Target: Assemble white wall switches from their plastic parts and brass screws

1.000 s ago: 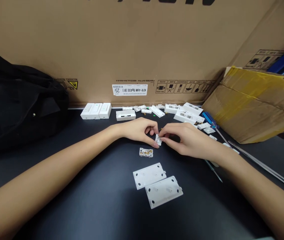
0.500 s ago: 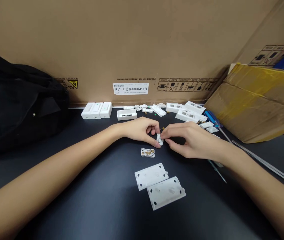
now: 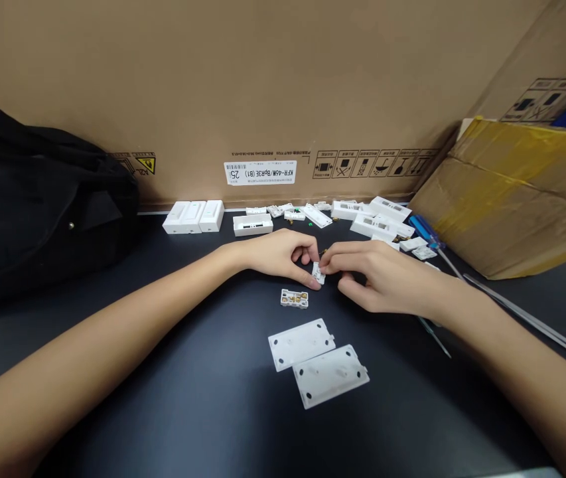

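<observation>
Head view: the left hand (image 3: 283, 255) is bent in a narrow pinch, its thumb and forefinger at two ends of a small white part (image 3: 318, 273), just above the table (image 3: 203, 372) or touching it; I cannot tell which. This grip probably steadies the part while leaving its face free. The right hand (image 3: 379, 275) is half open: the bent fingers reach the part, whereas the thumb stands apart. Perhaps the fingertips press something there, but they hide it.

Near the hands lies a base (image 3: 294, 299), open side up, so its brass pieces can be seen, maybe for comparison. Two plates (image 3: 332, 376) lie closer to the person, one overlapping the other, seemingly put aside to leave working room.
</observation>
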{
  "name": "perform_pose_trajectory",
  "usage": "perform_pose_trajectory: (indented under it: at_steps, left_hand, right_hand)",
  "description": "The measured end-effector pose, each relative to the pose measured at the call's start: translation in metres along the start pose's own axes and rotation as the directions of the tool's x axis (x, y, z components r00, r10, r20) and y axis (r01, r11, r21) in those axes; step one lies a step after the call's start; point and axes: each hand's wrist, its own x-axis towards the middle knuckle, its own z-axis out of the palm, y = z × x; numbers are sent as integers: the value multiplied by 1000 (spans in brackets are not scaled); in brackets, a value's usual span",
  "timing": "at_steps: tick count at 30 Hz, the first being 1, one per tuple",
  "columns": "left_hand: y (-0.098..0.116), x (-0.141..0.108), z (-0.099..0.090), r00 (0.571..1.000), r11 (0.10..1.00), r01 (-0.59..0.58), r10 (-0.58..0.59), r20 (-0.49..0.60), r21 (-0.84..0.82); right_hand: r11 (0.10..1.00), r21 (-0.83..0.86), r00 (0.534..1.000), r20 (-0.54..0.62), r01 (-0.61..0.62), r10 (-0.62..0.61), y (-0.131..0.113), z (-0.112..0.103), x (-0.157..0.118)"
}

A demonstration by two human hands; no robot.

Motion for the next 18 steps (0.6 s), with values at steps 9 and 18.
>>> perform_pose_trajectory:
  at_steps: [9, 18]
  left_hand:
    - [-1, 1, -1, 1000, 1000, -7, 7, 11, -7]
    - [1, 1, -2, 1000, 1000, -8, 8, 14, -11]
  right_hand:
    - [999, 50, 1000, 14, -10, 9, 4, 0, -1]
    - [998, 63, 1000, 23, -23, 21, 4, -1, -3]
